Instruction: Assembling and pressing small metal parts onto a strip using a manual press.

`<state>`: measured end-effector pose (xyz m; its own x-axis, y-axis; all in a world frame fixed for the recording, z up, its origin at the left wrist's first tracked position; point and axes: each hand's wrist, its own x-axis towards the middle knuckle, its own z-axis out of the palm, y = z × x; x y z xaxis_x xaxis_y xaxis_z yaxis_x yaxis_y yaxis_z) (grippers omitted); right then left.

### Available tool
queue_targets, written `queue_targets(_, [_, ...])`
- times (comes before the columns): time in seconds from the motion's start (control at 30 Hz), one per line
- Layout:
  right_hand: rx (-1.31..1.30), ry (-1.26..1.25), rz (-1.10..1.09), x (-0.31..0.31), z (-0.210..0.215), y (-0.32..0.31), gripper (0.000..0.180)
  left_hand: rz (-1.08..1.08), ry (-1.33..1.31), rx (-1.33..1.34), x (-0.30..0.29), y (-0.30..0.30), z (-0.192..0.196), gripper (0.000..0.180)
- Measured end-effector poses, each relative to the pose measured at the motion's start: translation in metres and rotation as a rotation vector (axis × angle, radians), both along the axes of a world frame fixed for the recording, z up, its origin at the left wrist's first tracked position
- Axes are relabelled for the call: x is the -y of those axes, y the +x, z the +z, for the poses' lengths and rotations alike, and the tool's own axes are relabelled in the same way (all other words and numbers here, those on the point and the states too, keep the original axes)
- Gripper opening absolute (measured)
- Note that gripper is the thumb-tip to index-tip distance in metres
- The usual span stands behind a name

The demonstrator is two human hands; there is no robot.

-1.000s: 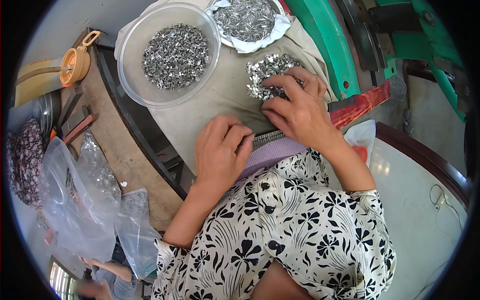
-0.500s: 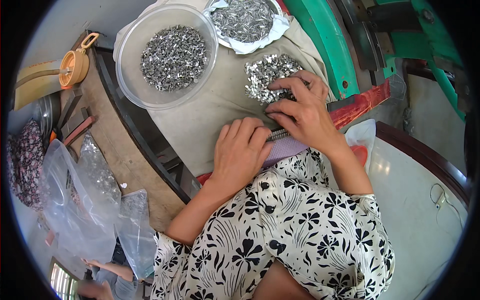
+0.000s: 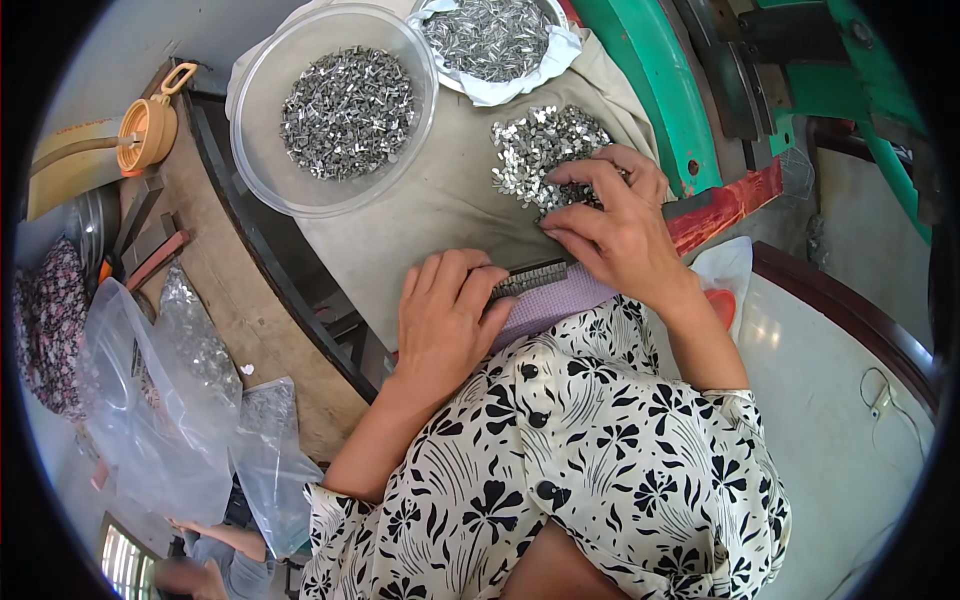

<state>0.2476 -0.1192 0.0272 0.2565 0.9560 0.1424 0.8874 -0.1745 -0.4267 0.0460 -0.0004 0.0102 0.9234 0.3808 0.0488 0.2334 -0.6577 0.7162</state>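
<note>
Two hands of mine work on the beige cloth [image 3: 420, 220] spread over the table. My left hand [image 3: 445, 320] lies palm down, its grip closed loosely with the fingers curled over the left end of a dark row of packed metal clips [image 3: 528, 278], which sits on a strip of purple cloth [image 3: 550, 305] at the cloth's near edge. My right hand [image 3: 615, 225] rests at about two o'clock from the left one, fingertips pinched on the loose pile of small shiny metal pieces [image 3: 545, 150]; whether a piece is held between them I cannot tell. At eleven o'clock from the pile stands a clear plastic bowl [image 3: 262, 150] of the same pieces, and at twelve o'clock a white-lined bowl [image 3: 505, 90] of more. An orange cap [image 3: 145, 130] lies far off at ten o'clock.
</note>
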Motion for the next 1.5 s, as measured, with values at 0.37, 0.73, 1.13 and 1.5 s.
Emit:
queue_targets(0.37, [-0.001, 0.003, 0.132, -0.02, -0.002, -0.002, 0.012, 0.01, -0.024, 0.064, 0.009, 0.01, -0.006, 0.021])
queue_targets(0.73, [0.02, 0.154, -0.003, 0.026, -0.015, -0.035, 0.018, 0.044, -0.147, 0.075, 0.007, 0.003, -0.008, 0.026])
queue_targets(1.13, [0.085, 0.034, -0.038, -0.012, -0.004, -0.006, 0.015, 0.035, -0.121, 0.068, 0.008, 0.004, -0.008, 0.025])
queue_targets(1.5, [0.027, 0.092, 0.011, 0.0, -0.009, -0.013, 0.02, -0.002, -0.077, 0.058, 0.01, 0.013, -0.008, 0.023])
